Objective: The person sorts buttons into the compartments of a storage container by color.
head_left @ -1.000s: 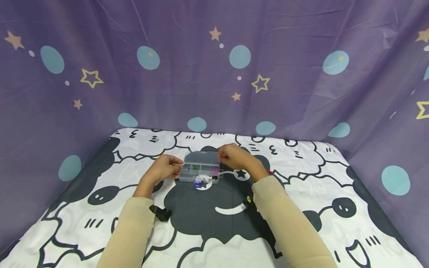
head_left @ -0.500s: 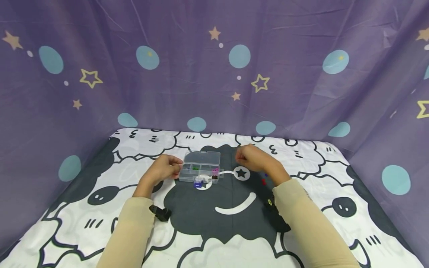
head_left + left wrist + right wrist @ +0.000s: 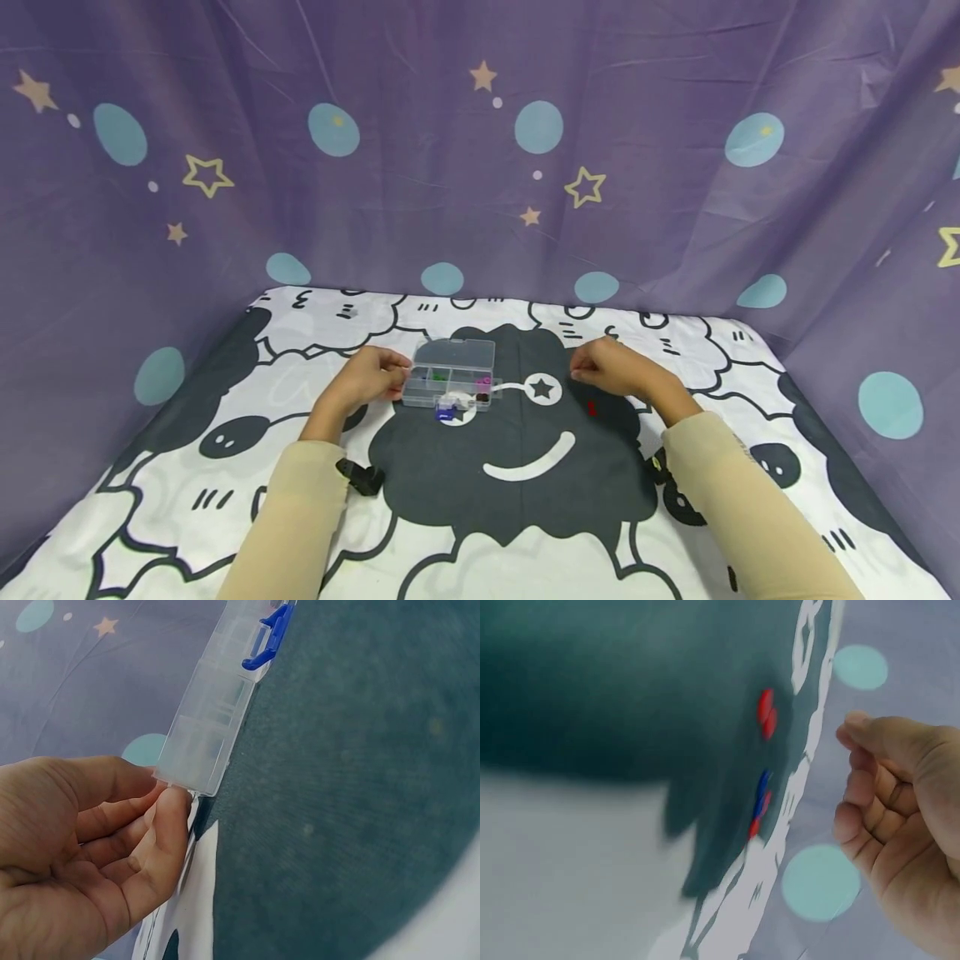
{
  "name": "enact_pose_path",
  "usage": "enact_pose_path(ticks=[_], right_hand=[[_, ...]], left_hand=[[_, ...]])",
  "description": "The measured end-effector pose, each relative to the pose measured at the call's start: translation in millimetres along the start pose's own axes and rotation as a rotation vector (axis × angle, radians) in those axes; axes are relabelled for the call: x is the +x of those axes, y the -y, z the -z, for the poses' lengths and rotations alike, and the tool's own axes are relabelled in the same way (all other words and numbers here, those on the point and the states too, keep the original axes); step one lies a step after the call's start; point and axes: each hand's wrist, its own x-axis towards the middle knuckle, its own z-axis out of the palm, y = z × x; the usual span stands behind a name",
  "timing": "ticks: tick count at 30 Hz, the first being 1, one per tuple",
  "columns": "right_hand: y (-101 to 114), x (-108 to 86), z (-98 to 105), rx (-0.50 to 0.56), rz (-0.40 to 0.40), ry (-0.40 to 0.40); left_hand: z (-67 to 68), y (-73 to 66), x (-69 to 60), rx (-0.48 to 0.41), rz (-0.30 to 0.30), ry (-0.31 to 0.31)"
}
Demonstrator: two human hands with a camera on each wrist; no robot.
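Observation:
A clear compartment box point(image 3: 450, 375) stands with its lid raised; green, pink and dark bits lie in its compartments, and a blue clasp point(image 3: 446, 412) shows at its front. My left hand point(image 3: 365, 379) pinches the box's left end; in the left wrist view the thumb and index finger of that hand point(image 3: 105, 840) meet at the box corner point(image 3: 196, 761). Right of the box, my right hand point(image 3: 615, 367) hovers with fingers curled and nothing visible in them. Red pieces point(image 3: 767, 714) and a blue piece point(image 3: 762, 793) lie on the cloth near the right hand point(image 3: 907, 802).
The surface is covered by a cloth point(image 3: 525, 508) with black-and-white sheep drawings. Behind and beside it hangs a purple curtain point(image 3: 450, 208) with stars and blue spots. A black band with a device point(image 3: 360, 477) sits at my left sleeve.
My right hand has moved right, away from the box's right end and over towards the red pieces. The left hand has stayed on the box.

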Motion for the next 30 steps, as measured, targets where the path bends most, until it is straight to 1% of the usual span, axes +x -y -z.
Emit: enact_pose_path(ticks=[7, 12, 15, 18, 24, 30], right_hand=[[-20, -16.6, 4, 0.020, -0.031, -0.013], [-32, -27.1, 2, 0.033, -0.076, -0.007], [-37, -31.6, 1, 0.027, -0.083, -0.001], [-39, -34.4, -1, 0.017, -0.083, 0.008], [-35, -33.1, -1, -0.001, -0.049, 0.021], [-32, -31.1, -1, -0.039, -0.065, 0.033]], left_hand=[[0.9, -0.9, -0.7, -0.002, 0.007, 0.002], [0.2, -1.1, -0.6, -0.009, 0.003, 0.005], [0.1, -1.3, -0.4, -0.010, -0.002, 0.005], [-0.2, -1.4, -0.4, -0.016, -0.002, 0.008], [0.4, -2.0, -0.6, -0.005, 0.008, 0.004], [0.2, -1.9, 0.0, -0.004, 0.009, 0.001]])
